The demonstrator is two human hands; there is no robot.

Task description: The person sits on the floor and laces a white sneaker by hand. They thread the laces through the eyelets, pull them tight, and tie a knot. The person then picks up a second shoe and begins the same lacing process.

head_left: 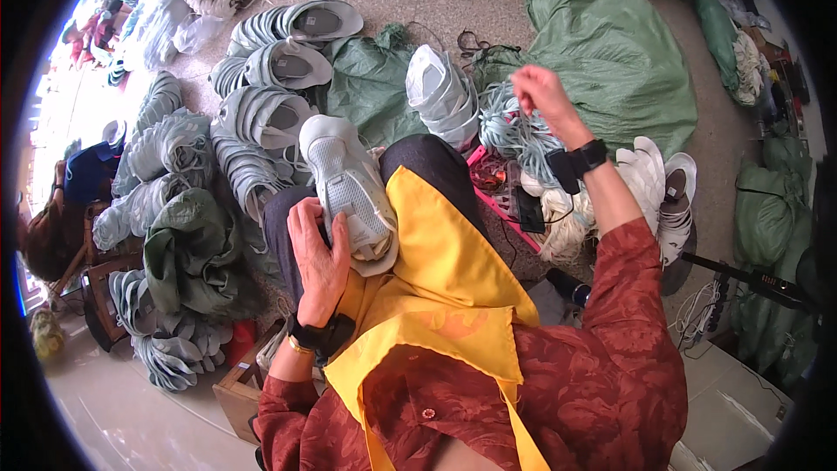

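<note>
On my lap lies a pale grey-blue sneaker (349,187), its light sole turned partly up and its heel end toward me. My left hand (316,249) is closed on its near left side, the fingers over the edge. Out to the right, my right hand (542,100) is raised above a bundle of light blue shoelaces (514,126). Its fingers are curled together; whatever they hold, if anything, is too small to make out. Beneath that arm sits a pink-edged tray (504,209) with small items. A yellow apron (453,249) covers my lap.
Rows of nested grey-blue shoe uppers (266,118) stand at the left. Stacked white uppers (440,96) are just beyond my knee. Green sacks (610,52) lie ahead, and white uppers (676,201) at the right. Another person's arm (57,183) shows at far left.
</note>
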